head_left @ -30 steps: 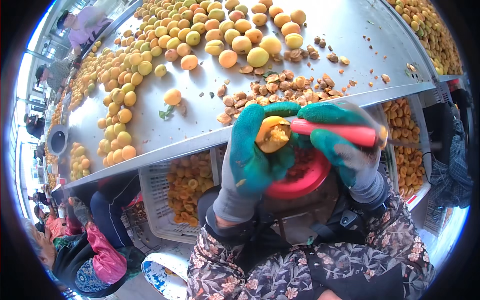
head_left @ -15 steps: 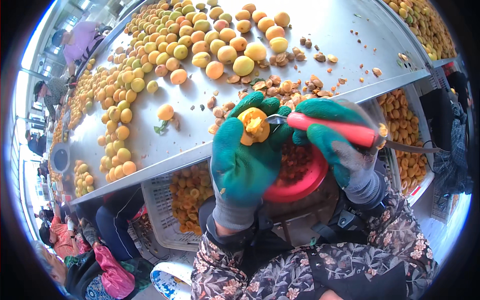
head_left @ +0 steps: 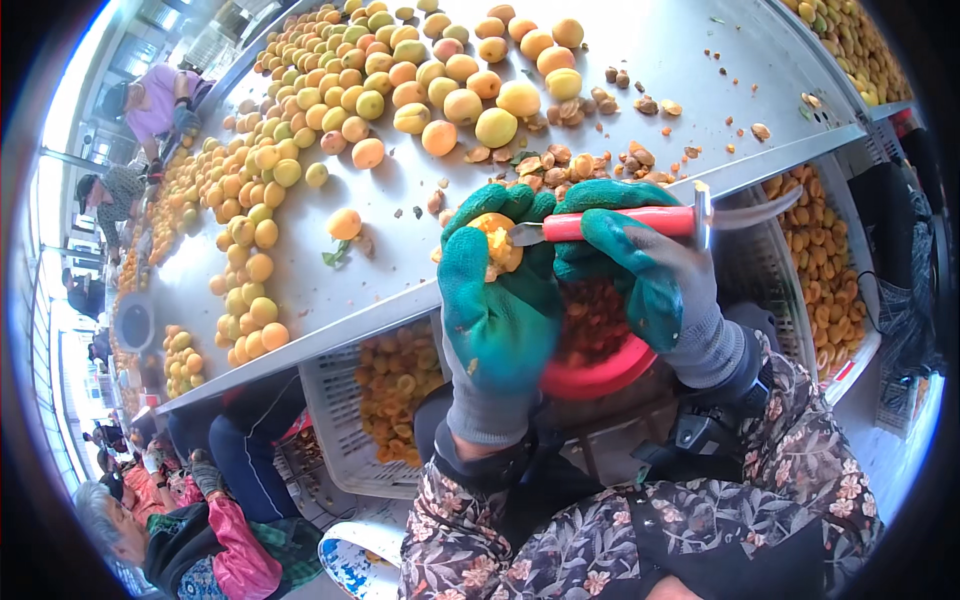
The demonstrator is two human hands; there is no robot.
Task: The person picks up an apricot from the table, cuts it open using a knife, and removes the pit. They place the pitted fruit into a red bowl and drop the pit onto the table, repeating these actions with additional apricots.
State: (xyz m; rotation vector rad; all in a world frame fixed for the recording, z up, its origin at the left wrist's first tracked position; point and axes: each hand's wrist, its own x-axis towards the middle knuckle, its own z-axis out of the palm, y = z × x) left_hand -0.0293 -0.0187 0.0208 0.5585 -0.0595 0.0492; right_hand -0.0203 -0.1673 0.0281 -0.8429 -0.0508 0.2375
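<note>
My left hand (head_left: 498, 310), in a green and grey coated glove, is closed around a cut apricot (head_left: 500, 245) with its torn orange flesh facing the tool. My right hand (head_left: 645, 275), gloved alike, grips the red handle of a pitting knife (head_left: 660, 222). Its small metal tip touches or nearly touches the flesh; at the far end a curved blade points right. Below both hands sits a red bowl (head_left: 605, 375) holding dark reddish-brown bits. Just beyond the hands, apricot pits (head_left: 545, 170) lie heaped along the edge of the metal table (head_left: 385, 290).
Whole apricots (head_left: 285, 170) spread over the table's left and far parts. White crates of halved apricots stand below: one crate (head_left: 335, 420) at left, another (head_left: 850, 360) at right. A white tub (head_left: 355, 560) is at lower left. Co-workers (head_left: 150, 540) sit along the left.
The tool has turned in my right hand, so its curved blade now points up and right. The apricot has shifted slightly left and tipped in my left hand. The view has moved a little.
</note>
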